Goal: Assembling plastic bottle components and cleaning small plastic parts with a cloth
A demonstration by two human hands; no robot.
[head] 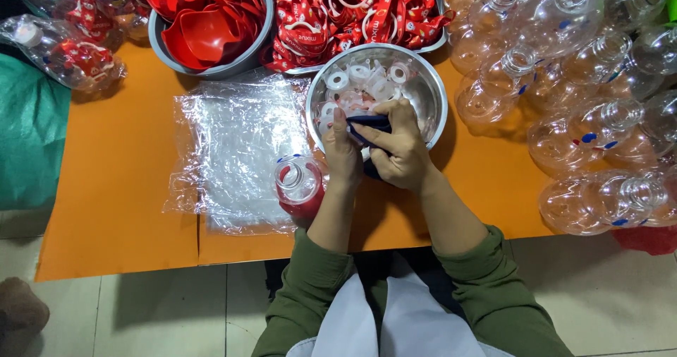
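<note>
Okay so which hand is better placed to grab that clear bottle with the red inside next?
Probably the left. The left hand sits right beside the clear bottle, while the right hand is farther off at the steel bowl, gripping a dark blue piece.

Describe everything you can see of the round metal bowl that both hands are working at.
The metal bowl is round, shiny and silver-coloured, like steel. It stands upright on the orange sheet, just below a tray of red straps. Inside lie many small white and clear plastic rings. The left hand and right hand reach over its near rim, together gripping a dark blue piece.
</note>
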